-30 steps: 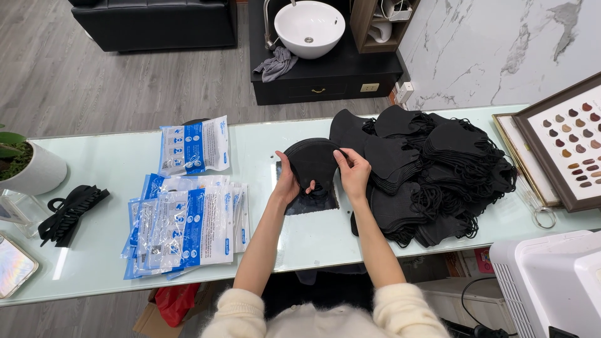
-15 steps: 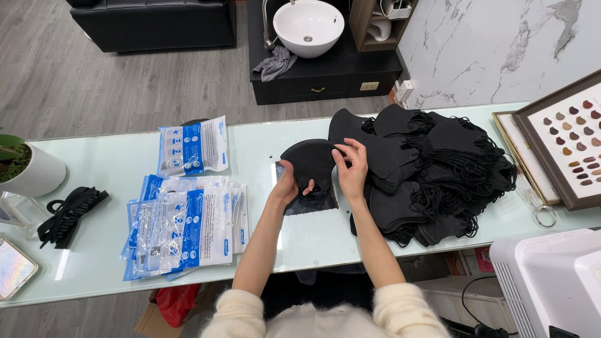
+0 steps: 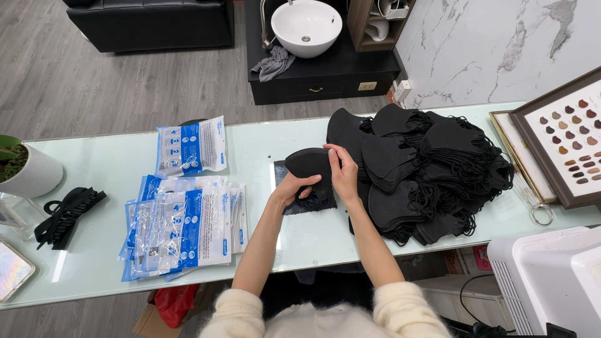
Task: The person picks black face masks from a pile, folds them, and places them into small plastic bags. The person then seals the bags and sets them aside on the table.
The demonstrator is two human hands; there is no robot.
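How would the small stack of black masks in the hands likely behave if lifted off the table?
The stack of black masks probably feels light and soft: thin folded fabric. Both the left hand and right hand pinch it, suggesting layers could slide apart. Loose ear loops dangle below and may snag.

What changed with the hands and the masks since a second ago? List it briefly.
Little changed: both hands keep hold of a small stack of masks. The right hand slid slightly left over its top edge; the left hand stayed beneath it. The mask pile and the packets stayed put.
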